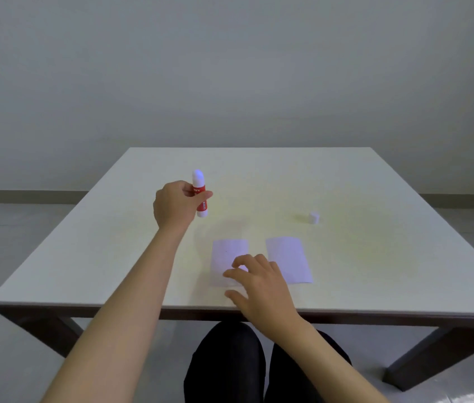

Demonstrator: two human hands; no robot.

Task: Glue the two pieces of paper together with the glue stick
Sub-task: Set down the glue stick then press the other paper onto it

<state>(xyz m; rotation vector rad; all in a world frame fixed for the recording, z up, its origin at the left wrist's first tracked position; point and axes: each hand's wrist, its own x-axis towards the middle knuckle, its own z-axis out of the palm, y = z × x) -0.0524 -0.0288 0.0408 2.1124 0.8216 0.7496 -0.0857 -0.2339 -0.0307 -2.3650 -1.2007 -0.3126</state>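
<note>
A red and white glue stick (pixel 200 196) stands upright at the table's left middle, held around its red body by my left hand (pixel 176 206); its white tip shows uncapped. Two white paper pieces lie side by side near the front edge: the left paper (pixel 228 253) and the right paper (pixel 289 258). My right hand (pixel 256 283) rests with spread fingers on the near part of the left paper, covering its lower right corner. The glue stick's small white cap (pixel 314 217) stands alone to the right, beyond the papers.
The white table (pixel 375 181) has dark legs and ends just in front of my knees (pixel 230 362). A plain wall and grey floor lie beyond it.
</note>
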